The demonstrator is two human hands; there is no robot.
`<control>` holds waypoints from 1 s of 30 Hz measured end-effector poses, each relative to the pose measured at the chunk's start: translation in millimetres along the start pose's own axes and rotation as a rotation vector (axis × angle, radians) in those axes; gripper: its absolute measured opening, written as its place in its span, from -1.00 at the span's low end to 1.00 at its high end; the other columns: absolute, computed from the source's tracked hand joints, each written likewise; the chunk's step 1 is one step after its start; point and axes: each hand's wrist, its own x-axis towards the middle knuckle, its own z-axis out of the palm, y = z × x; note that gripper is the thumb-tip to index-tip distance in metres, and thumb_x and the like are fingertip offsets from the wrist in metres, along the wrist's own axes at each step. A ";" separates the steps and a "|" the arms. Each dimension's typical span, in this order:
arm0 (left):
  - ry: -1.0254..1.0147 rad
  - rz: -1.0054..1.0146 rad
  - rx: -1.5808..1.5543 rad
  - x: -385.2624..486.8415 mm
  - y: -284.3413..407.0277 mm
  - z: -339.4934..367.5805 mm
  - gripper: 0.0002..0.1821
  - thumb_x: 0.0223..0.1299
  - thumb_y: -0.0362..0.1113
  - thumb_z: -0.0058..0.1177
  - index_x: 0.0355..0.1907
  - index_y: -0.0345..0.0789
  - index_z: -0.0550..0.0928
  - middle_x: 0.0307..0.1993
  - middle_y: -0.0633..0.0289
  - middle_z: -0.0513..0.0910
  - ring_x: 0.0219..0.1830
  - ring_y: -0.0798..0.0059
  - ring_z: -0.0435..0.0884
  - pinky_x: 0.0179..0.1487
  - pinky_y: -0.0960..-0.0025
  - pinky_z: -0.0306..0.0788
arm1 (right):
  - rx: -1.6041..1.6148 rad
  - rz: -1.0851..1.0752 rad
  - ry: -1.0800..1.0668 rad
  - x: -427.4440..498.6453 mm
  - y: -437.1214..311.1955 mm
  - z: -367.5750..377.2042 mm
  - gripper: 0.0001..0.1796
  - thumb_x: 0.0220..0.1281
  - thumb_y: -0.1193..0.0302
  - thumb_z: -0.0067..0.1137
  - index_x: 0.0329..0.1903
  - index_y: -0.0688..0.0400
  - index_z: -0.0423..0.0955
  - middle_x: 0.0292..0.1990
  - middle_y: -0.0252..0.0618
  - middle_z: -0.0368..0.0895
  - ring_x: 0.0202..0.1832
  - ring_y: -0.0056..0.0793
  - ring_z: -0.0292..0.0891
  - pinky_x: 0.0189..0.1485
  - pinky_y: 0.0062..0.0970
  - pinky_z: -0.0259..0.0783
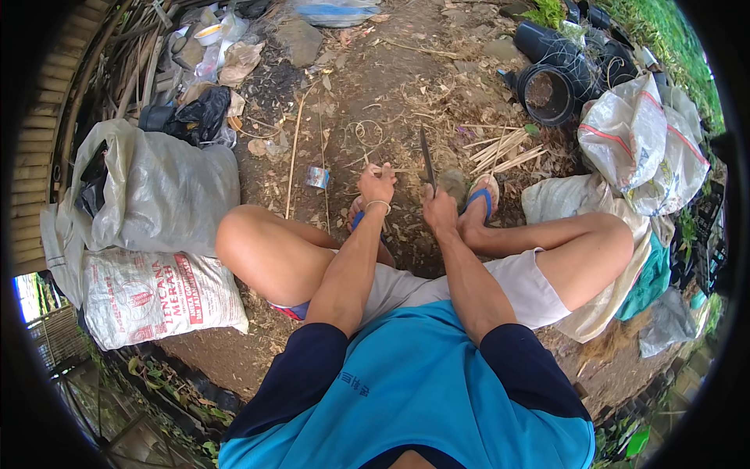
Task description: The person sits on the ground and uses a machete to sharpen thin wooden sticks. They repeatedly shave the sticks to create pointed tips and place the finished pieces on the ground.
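Between my feet, my left hand (pixel 377 184) pinches a thin strip of split bamboo or wood (pixel 407 170), whose far end points right towards the blade. My right hand (pixel 440 210) is closed around the handle of a long, dark-bladed knife (pixel 426 153), its tip pointing away from me. The blade stands close to the strip's end; whether they touch I cannot tell. A rounded, greyish lump (pixel 453 180), perhaps a stone, lies just beyond my right hand. Past my left hand, thin curled shavings (pixel 368 135) rest on the dirt.
Several cut sticks (pixel 501 151) lie beyond my right sandal (pixel 481 199). Long thin strips (pixel 296 146) and a small packet (pixel 317 176) are on the left. Stuffed sacks (pixel 170 182) stand at left, woven sacks (pixel 627 135) and black plant pots (pixel 548 94) at right.
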 end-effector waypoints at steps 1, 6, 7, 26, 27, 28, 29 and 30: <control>0.003 0.018 0.041 -1.7 1.7 -0.7 -0.68 0.47 -0.28 0.25 -0.40 -0.39 0.52 -0.48 0.08 0.78 -0.45 0.46 0.77 -0.39 0.32 0.58 | -0.009 0.018 0.021 0.5 2.3 0.2 -0.48 0.59 -0.02 -0.07 0.05 0.18 0.64 -0.15 0.35 0.71 0.01 0.43 0.60 0.12 0.22 0.48; -0.011 -0.024 0.114 -2.8 6.2 -7.5 -0.70 0.46 -0.31 0.25 -0.38 -0.42 0.53 -0.48 0.08 0.77 -0.45 0.46 0.77 -0.39 0.35 0.61 | 0.010 0.006 0.023 6.4 18.7 12.0 -0.44 0.60 -0.02 -0.10 0.05 0.22 0.64 -0.11 0.39 0.70 0.03 0.44 0.60 0.15 0.21 0.48; -0.019 -0.027 0.105 -1.6 5.8 -8.3 -0.71 0.46 -0.34 0.25 -0.37 -0.44 0.52 -0.46 0.07 0.76 -0.41 0.47 0.79 -0.38 0.38 0.65 | -0.001 -0.022 0.016 8.5 22.0 15.0 -0.43 0.61 -0.02 -0.12 0.05 0.24 0.64 -0.10 0.41 0.70 0.04 0.44 0.61 0.16 0.20 0.49; -0.090 -0.025 0.142 -5.9 9.4 -14.5 -0.77 0.47 -0.39 0.22 -0.30 -0.48 0.53 -0.37 0.01 0.78 -0.39 0.42 0.81 -0.30 0.38 0.75 | -0.105 -0.007 -0.100 4.0 13.7 5.7 -0.47 0.62 0.04 -0.11 0.08 0.25 0.63 -0.03 0.36 0.70 0.08 0.38 0.62 0.20 0.18 0.50; -0.080 -0.034 0.170 -5.3 8.8 -13.9 -0.78 0.47 -0.40 0.22 -0.29 -0.48 0.53 -0.36 0.01 0.78 -0.39 0.42 0.81 -0.30 0.38 0.74 | -0.105 -0.019 -0.079 5.2 14.0 7.3 -0.47 0.62 0.05 -0.11 0.05 0.26 0.64 -0.04 0.34 0.71 0.07 0.35 0.64 0.17 0.16 0.52; -0.083 -0.035 0.188 -5.1 7.7 -13.5 -0.78 0.47 -0.40 0.22 -0.29 -0.48 0.53 -0.36 0.00 0.78 -0.39 0.41 0.81 -0.29 0.38 0.74 | -0.100 -0.058 -0.067 6.0 14.6 8.8 -0.48 0.62 0.06 -0.10 0.02 0.26 0.66 -0.05 0.32 0.72 0.06 0.33 0.66 0.14 0.14 0.54; -0.088 -0.032 0.205 -4.1 7.3 -13.1 -0.79 0.47 -0.40 0.22 -0.28 -0.48 0.53 -0.35 0.00 0.78 -0.38 0.41 0.81 -0.29 0.38 0.74 | -0.120 -0.039 -0.082 7.2 15.1 9.4 -0.47 0.62 0.04 -0.11 0.03 0.26 0.65 -0.04 0.35 0.71 0.07 0.36 0.64 0.17 0.15 0.52; -0.091 -0.025 0.178 -3.4 6.8 -12.8 -0.78 0.47 -0.40 0.22 -0.28 -0.47 0.53 -0.35 0.00 0.79 -0.38 0.42 0.81 -0.29 0.38 0.74 | -0.135 -0.046 -0.106 7.8 16.0 9.6 -0.45 0.62 0.02 -0.11 0.05 0.26 0.65 -0.04 0.37 0.70 0.08 0.38 0.63 0.20 0.17 0.51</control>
